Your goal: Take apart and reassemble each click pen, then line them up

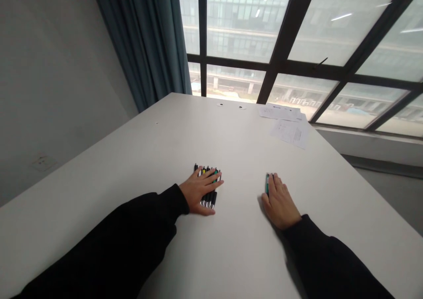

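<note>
My left hand (200, 189) lies flat, fingers stretched out, on top of a row of several pens (209, 199) with black barrels and coloured ends, side by side on the white table (139, 158). My right hand (279, 201) rests flat on the table to the right, fingers together and extended, with a single green pen (267, 182) along its left edge by the thumb and forefinger. Both arms wear black sleeves.
A few printed sheets of paper (291, 131) lie at the table's far right edge, near the window. Two small dark holes (242, 108) sit near the far edge. A blue curtain (148, 39) hangs at the back left, and a grey wall stands on the left.
</note>
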Available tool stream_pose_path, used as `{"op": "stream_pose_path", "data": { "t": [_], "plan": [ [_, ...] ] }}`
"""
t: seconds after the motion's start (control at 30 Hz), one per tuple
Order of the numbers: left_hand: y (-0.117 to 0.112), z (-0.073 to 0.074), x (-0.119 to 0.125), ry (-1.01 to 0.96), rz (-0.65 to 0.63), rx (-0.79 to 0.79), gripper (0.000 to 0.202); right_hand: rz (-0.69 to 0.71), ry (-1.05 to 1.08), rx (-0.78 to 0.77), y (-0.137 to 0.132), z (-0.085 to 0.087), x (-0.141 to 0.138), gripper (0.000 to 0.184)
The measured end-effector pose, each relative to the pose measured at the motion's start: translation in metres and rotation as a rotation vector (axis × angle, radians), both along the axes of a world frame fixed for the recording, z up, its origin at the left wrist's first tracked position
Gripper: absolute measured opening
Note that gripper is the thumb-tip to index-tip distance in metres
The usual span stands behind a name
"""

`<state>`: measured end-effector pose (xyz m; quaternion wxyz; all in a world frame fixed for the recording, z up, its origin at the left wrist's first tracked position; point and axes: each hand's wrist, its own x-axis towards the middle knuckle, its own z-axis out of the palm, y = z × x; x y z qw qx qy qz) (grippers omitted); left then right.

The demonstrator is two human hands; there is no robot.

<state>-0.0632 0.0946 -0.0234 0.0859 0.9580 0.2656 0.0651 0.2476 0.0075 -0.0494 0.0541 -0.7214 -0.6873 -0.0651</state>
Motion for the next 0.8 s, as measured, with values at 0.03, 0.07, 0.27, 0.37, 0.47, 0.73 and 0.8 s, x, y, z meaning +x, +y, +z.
{"op": "stream_pose_path", "data": {
  "t": [0.03,0.07,0.27,0.37,0.47,0.73,0.8],
  "plan": [
    [0.0,0.0,0.001,0.001,-0.004,-0.004,0.097,0.031,-0.002,-0.006,0.0,0.0,-0.004,0.071],
    [0.0,0.001,0.001,0.001,-0.008,-0.01,0.096,0.057,-0.003,-0.016,0.0,0.002,-0.009,0.071],
    [0.001,0.005,0.005,-0.007,-0.049,-0.034,0.094,0.169,0.051,-0.052,0.005,0.016,-0.065,0.065],
    [0.003,0.005,0.005,-0.006,-0.056,-0.046,0.098,0.188,0.09,-0.053,0.011,0.022,-0.094,0.066],
    [0.003,0.005,0.005,-0.004,-0.068,-0.057,0.1,0.201,0.114,-0.051,0.017,0.023,-0.116,0.066],
    [0.002,0.006,0.005,-0.019,-0.056,-0.056,0.101,0.249,0.251,-0.051,0.018,0.021,-0.126,0.069],
    [0.002,0.007,0.005,-0.006,-0.052,-0.065,0.1,0.271,0.336,-0.012,0.018,0.02,-0.118,0.07]
  ]
}}
